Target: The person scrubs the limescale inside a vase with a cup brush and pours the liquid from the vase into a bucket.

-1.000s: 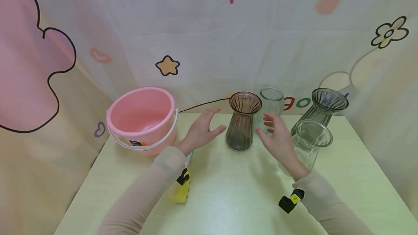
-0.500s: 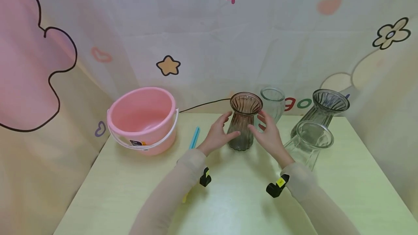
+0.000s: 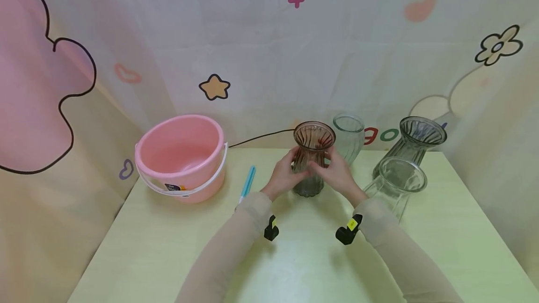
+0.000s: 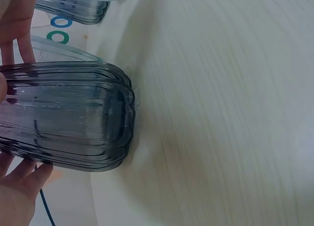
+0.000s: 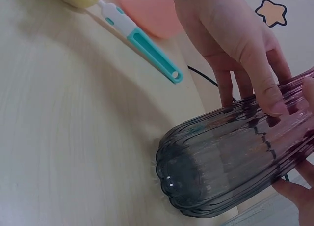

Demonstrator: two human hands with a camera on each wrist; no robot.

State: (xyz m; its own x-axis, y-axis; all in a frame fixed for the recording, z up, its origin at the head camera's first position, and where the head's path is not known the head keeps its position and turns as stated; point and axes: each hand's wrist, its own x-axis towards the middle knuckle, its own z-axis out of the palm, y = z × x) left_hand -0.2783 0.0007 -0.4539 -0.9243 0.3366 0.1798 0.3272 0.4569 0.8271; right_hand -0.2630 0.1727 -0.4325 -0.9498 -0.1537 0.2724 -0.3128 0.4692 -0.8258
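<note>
Both hands are wrapped around a ribbed, brownish-purple glass vase [image 3: 309,186], which stands upright with its base at the tabletop. My left hand [image 3: 286,179] grips it from the left and my right hand [image 3: 340,176] from the right, thumbs in front at mid-height. Above them the flared rim stays uncovered. In the left wrist view the vase [image 4: 68,113] lies across the picture, its scalloped base facing right. The left hand's thumb presses the ribbed glass in the right wrist view, where the vase [image 5: 216,159] shows a darker, greyer bottom.
A pink bucket [image 3: 181,181] with a white handle stands at left. Near it lies a brush [image 5: 154,54] with a teal-and-white handle and yellow head. To the right are a greenish clear vase [image 3: 349,137], a dark grey vase [image 3: 404,148] and another clear vase [image 3: 397,186]. A curtain [image 3: 261,60] hangs behind.
Both hands have come in from either side and now hold the brownish vase. The left hand moved right, uncovering the brush's teal handle. The vase itself has stayed in place.
</note>
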